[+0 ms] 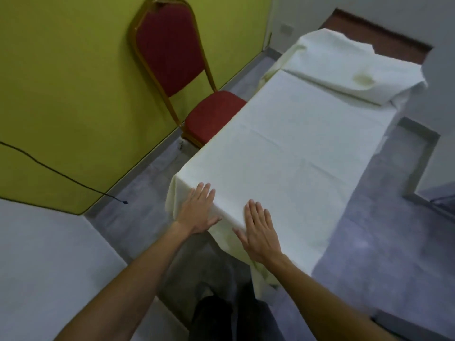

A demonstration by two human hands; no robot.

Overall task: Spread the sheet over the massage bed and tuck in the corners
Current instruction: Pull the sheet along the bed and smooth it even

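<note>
A cream-white sheet [290, 143] lies spread along the whole massage bed, which runs away from me toward the upper right. The sheet hangs down over the near end and both long sides, hiding the bed itself. My left hand [198, 209] rests flat, fingers straight, on the sheet at the near left corner. My right hand [259, 230] lies flat with fingers straight on the near edge, a little to the right. A covered pillow [349, 62] with a yellowish stain sits at the far end.
A red chair with a gold frame [172, 70] stands against the yellow-green wall, its seat touching the bed's left side. A black cable [73, 180] hangs down that wall to the grey floor [369, 230]. White walls flank the right.
</note>
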